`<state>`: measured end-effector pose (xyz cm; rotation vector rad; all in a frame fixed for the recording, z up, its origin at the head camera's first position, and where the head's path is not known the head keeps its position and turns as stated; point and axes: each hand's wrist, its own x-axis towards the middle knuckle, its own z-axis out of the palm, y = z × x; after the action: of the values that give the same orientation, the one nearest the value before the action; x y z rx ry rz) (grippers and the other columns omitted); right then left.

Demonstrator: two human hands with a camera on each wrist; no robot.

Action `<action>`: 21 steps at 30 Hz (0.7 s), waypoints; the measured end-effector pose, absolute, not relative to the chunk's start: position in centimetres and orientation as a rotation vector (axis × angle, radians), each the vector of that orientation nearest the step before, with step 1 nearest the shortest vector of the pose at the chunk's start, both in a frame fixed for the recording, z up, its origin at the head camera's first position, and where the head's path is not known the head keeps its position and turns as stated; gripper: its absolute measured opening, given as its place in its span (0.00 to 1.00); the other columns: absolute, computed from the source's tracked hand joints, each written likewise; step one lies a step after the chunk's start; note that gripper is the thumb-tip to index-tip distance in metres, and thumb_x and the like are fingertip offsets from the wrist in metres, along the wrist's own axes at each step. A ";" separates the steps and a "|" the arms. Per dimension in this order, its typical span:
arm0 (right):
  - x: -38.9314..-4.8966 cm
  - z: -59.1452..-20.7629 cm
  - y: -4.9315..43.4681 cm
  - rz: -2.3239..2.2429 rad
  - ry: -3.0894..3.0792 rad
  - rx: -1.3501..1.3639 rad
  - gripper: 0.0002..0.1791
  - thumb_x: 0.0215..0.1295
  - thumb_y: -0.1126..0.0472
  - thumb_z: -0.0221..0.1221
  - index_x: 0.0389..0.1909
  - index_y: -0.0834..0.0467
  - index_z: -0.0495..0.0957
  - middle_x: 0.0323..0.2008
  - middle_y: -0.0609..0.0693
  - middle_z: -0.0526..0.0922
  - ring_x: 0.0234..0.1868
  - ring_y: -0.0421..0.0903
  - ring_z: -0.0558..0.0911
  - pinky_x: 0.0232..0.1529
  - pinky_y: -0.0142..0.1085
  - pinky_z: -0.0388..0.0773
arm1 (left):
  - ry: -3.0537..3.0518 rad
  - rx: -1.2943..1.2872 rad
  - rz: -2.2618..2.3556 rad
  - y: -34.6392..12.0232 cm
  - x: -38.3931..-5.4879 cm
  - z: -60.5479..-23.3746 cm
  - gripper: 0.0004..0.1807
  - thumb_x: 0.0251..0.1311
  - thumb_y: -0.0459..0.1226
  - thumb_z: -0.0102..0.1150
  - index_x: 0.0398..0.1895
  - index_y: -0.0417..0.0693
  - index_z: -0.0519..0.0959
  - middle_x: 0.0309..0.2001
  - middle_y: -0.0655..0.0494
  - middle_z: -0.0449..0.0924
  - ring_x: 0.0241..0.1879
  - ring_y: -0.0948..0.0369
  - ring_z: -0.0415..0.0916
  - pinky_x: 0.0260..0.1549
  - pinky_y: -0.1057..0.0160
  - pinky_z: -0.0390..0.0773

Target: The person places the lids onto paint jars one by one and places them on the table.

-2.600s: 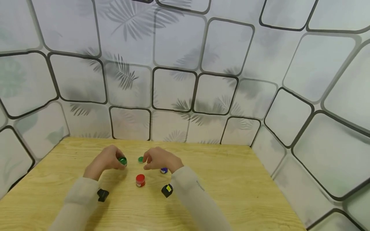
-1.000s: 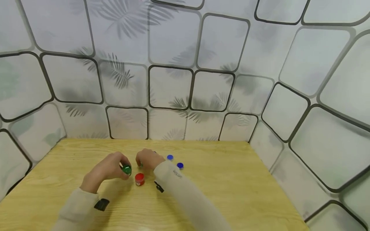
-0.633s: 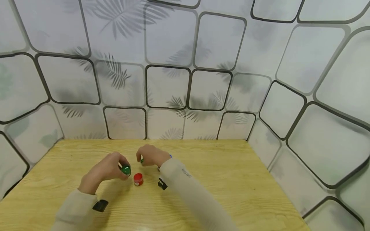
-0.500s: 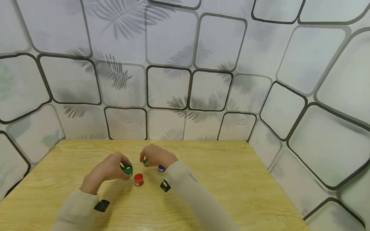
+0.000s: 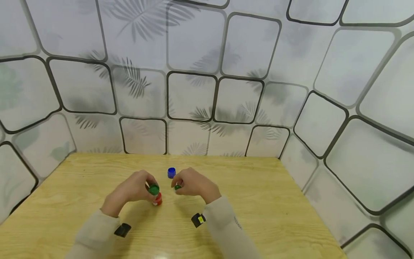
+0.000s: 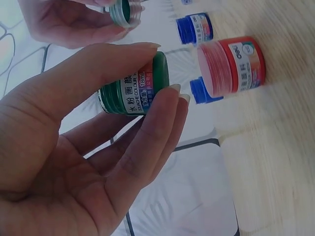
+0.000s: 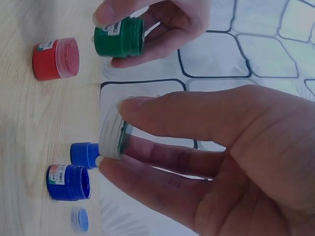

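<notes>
My left hand (image 5: 137,187) grips a small green gouache paint jar (image 6: 135,88) by its sides, its threaded neck uncovered. In the right wrist view the same green jar (image 7: 118,37) is tilted, with its mouth turned toward the wall. My right hand (image 5: 195,184) pinches a clear screw lid (image 7: 114,130), green with paint on the inside, between thumb and fingertips. The lid is apart from the jar. A red paint jar (image 6: 234,66) with its clear lid on stands beside my left fingertips, partly hidden in the head view.
An uncapped blue jar (image 7: 69,182) stands on the wooden table (image 5: 265,208), with another blue jar (image 7: 84,155) close to it. A small light-blue lid (image 7: 79,220) lies nearby. A patterned backdrop (image 5: 194,97) rises at the table's back and sides.
My right hand has picked up the green lid from the table and moved it right. My left hand has carried the green jar to the right, so it now overlaps the red jar.
</notes>
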<state>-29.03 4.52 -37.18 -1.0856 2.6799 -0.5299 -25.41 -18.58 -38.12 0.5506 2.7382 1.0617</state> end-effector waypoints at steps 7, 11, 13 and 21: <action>-27.5 -37.4 5.7 -0.570 2.713 -1.083 0.09 0.69 0.63 0.65 0.47 0.57 0.88 0.43 0.48 0.90 0.39 0.37 0.83 0.43 0.28 0.80 | 2.748 0.535 1.044 -17.7 -25.5 -38.2 0.14 0.45 0.28 0.79 0.38 0.39 0.87 0.36 0.52 0.87 0.33 0.60 0.83 0.34 0.60 0.84; -27.5 -37.4 6.1 -0.563 2.742 -1.103 0.09 0.69 0.64 0.65 0.47 0.57 0.88 0.42 0.49 0.90 0.38 0.38 0.83 0.42 0.28 0.80 | 2.757 0.546 1.038 -17.5 -25.4 -38.1 0.15 0.45 0.29 0.79 0.38 0.39 0.87 0.37 0.51 0.87 0.34 0.59 0.83 0.34 0.60 0.84; -27.4 -37.2 6.3 -0.587 2.741 -1.113 0.09 0.69 0.64 0.65 0.47 0.57 0.88 0.43 0.49 0.90 0.39 0.39 0.84 0.42 0.28 0.80 | 2.758 0.550 1.045 -17.4 -25.4 -38.1 0.15 0.44 0.29 0.79 0.39 0.38 0.87 0.37 0.51 0.87 0.34 0.59 0.83 0.33 0.60 0.84; -27.1 -36.8 6.7 -0.645 2.692 -1.170 0.08 0.68 0.63 0.66 0.47 0.55 0.88 0.45 0.49 0.89 0.41 0.38 0.85 0.44 0.26 0.81 | 2.734 0.581 1.110 -17.0 -25.3 -38.2 0.14 0.45 0.28 0.78 0.38 0.39 0.88 0.35 0.51 0.88 0.32 0.60 0.84 0.31 0.61 0.84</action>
<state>-27.12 6.68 -36.78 -1.1703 2.6921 -0.6446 -25.31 -16.98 -38.18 0.5807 2.7345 1.1098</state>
